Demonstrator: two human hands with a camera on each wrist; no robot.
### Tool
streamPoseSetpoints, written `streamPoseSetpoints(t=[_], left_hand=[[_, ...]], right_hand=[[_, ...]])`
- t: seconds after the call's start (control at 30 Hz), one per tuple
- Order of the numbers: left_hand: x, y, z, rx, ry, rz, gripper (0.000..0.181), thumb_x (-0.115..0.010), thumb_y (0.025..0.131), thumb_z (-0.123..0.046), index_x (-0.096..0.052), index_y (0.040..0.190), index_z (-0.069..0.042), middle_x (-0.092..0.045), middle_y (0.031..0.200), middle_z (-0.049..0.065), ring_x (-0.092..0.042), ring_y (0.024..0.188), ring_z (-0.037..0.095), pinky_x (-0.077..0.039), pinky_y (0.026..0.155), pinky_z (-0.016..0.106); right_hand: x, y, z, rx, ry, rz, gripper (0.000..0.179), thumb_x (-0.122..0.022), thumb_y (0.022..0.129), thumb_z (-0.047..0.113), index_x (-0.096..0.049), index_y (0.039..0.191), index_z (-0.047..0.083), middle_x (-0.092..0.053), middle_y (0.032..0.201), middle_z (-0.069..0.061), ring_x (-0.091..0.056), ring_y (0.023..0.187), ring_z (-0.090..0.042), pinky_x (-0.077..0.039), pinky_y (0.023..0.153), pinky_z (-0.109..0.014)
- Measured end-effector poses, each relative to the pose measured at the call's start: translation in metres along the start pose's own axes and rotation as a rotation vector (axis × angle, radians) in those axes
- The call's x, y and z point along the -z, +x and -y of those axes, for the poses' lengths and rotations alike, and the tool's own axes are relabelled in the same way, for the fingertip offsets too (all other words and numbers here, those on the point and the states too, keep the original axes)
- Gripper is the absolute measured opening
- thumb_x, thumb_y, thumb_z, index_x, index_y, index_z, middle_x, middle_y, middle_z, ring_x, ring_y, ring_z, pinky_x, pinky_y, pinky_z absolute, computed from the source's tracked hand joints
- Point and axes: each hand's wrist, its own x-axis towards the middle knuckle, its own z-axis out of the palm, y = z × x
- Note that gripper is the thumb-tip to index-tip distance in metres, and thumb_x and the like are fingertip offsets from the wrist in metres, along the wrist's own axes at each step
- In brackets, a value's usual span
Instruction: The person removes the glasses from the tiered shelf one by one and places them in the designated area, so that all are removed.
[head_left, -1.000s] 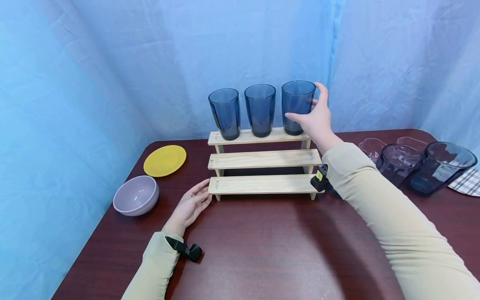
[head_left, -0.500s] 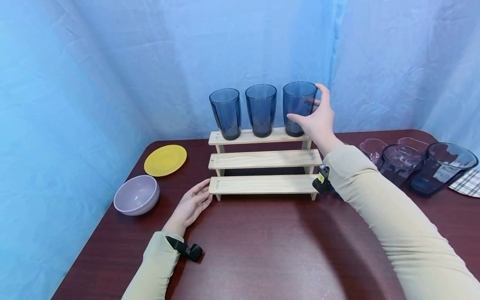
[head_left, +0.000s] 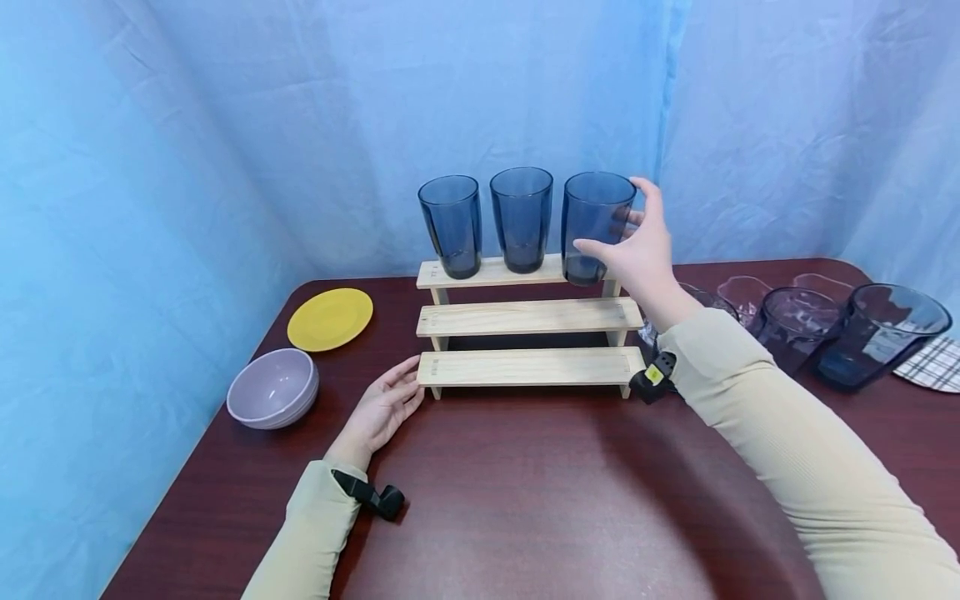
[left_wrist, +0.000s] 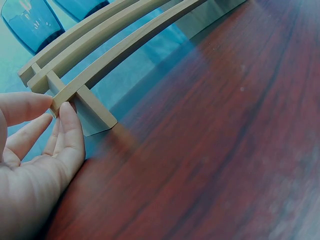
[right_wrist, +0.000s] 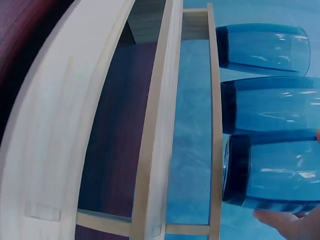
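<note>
Well, the right hand (head_left: 641,254) grips the right-hand blue glass (head_left: 588,212) between thumb and fingers, at the far, top tier of the wooden rack (head_left: 528,317); I can't tell whether its base touches the board. The left hand (head_left: 377,418) pinches the rack's near left end. The glass looks stiff, fairly heavy, slippery and breakable, best held by opposite sides below the rim.

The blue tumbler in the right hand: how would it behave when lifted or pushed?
The blue tumbler looks stiff and probably fragile, given its see-through, glass-like walls. Its glossy sides might be slippery for the right hand. Standing, it could tip under a high push, being tall and narrower at the base than the rim.
</note>
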Motion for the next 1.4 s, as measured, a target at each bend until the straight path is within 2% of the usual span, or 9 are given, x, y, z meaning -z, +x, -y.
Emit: streamPoseSetpoints(t=[0.27,0.4,0.6,0.73,1.0,1.1,1.2,1.27,1.4], left_hand=[[0.000,0.000,-0.001,-0.008,-0.004,-0.001,0.057,-0.036,0.097,0.008,-0.020,0.150,-0.003,-0.053,0.107,-0.003,-0.058,0.088,0.003,-0.049,0.082,0.017],[0.000,0.000,0.000,-0.008,-0.011,-0.005,0.057,-0.037,0.097,0.009,-0.020,0.150,-0.002,-0.053,0.107,-0.003,-0.058,0.090,0.004,-0.049,0.082,0.017],[0.001,-0.003,-0.001,-0.003,-0.013,-0.004,0.057,-0.036,0.096,0.009,-0.019,0.150,-0.002,-0.053,0.106,-0.003,-0.058,0.089,0.003,-0.049,0.081,0.017],[0.002,-0.004,-0.001,-0.006,-0.011,-0.002,0.057,-0.037,0.096,0.009,-0.019,0.150,-0.002,-0.054,0.106,-0.003,-0.058,0.088,0.004,-0.049,0.081,0.017],[0.003,-0.005,-0.001,-0.005,-0.016,-0.001,0.058,-0.037,0.096,0.009,-0.018,0.150,-0.001,-0.054,0.106,-0.003,-0.058,0.088,0.004,-0.049,0.081,0.016],[0.003,-0.005,-0.001,-0.002,-0.019,-0.004,0.057,-0.036,0.096,0.009,-0.019,0.150,-0.002,-0.053,0.105,-0.003,-0.058,0.087,0.003,-0.049,0.081,0.016],[0.003,-0.005,0.000,-0.003,-0.017,-0.004,0.057,-0.036,0.097,0.009,-0.019,0.150,-0.002,-0.054,0.105,-0.003,-0.058,0.086,0.003,-0.049,0.080,0.016],[0.002,-0.005,0.000,-0.005,-0.016,-0.004,0.057,-0.036,0.097,0.009,-0.019,0.150,-0.002,-0.054,0.105,-0.003,-0.058,0.086,0.003,-0.049,0.080,0.016],[0.003,-0.006,-0.001,-0.009,-0.010,-0.007,0.057,-0.037,0.097,0.009,-0.019,0.150,-0.002,-0.053,0.106,-0.002,-0.058,0.086,0.003,-0.049,0.080,0.016]], right_hand=[[0.015,-0.017,0.001,0.115,0.047,0.029,0.093,-0.079,0.077,0.019,-0.018,0.145,0.036,-0.045,0.135,-0.016,-0.046,0.128,-0.031,-0.044,0.098,-0.049],[0.028,-0.029,0.003,0.177,0.038,0.021,0.092,-0.078,0.076,0.014,-0.021,0.145,0.035,-0.052,0.128,-0.009,-0.051,0.122,-0.026,-0.050,0.091,-0.039],[0.051,-0.051,0.002,0.276,0.339,0.055,0.089,-0.073,0.071,-0.011,-0.030,0.141,0.024,-0.057,0.116,-0.001,-0.059,0.105,-0.015,-0.052,0.079,-0.017],[0.067,-0.066,-0.001,0.342,0.452,0.099,0.090,-0.067,0.069,-0.021,-0.030,0.141,0.019,-0.059,0.115,-0.003,-0.062,0.098,-0.012,-0.052,0.079,-0.016],[0.096,-0.086,-0.008,0.378,0.419,0.119,0.095,-0.065,0.066,-0.028,-0.029,0.142,0.015,-0.062,0.117,-0.004,-0.065,0.090,-0.010,-0.052,0.067,-0.015],[0.108,-0.090,-0.013,0.399,0.464,0.121,0.096,-0.061,0.063,-0.032,-0.029,0.142,0.013,-0.063,0.118,-0.005,-0.065,0.092,-0.011,-0.052,0.067,-0.015],[0.122,-0.091,-0.018,0.415,0.415,0.089,0.096,-0.059,0.064,-0.032,-0.028,0.142,0.013,-0.063,0.119,-0.004,-0.064,0.095,-0.010,-0.051,0.073,-0.012],[0.131,-0.092,-0.021,0.410,0.358,0.056,0.096,-0.058,0.065,-0.032,-0.026,0.143,0.013,-0.062,0.120,-0.002,-0.063,0.098,-0.008,-0.050,0.076,-0.011],[0.150,-0.093,-0.030,0.370,0.120,-0.048,0.094,-0.060,0.070,-0.027,-0.024,0.145,0.016,-0.059,0.122,0.008,-0.059,0.100,-0.001,-0.045,0.079,-0.006]])
